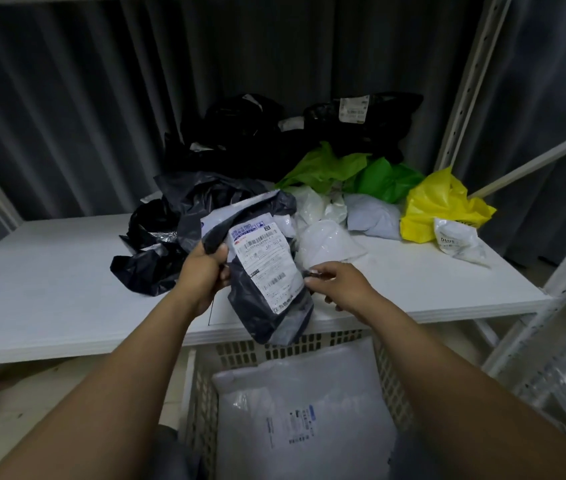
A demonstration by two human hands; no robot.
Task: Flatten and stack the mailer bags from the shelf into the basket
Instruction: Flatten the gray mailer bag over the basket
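One dark grey mailer bag (248,299) is being held at the front edge of the shelf (49,271), above the basket (274,348): the left grip (201,271) is being curled round its upper left corner, the right grip (340,285) is being pinched onto its right edge.

A storeroom or parcel-sorting corner.
White punched-metal uprights (465,81) carry a board shelf (49,289) heaped with crumpled mailer bags (240,143) bearing shipping labels (353,110); a slotted plastic basket (240,351) stands below, and a grey curtain (66,98) hangs behind.
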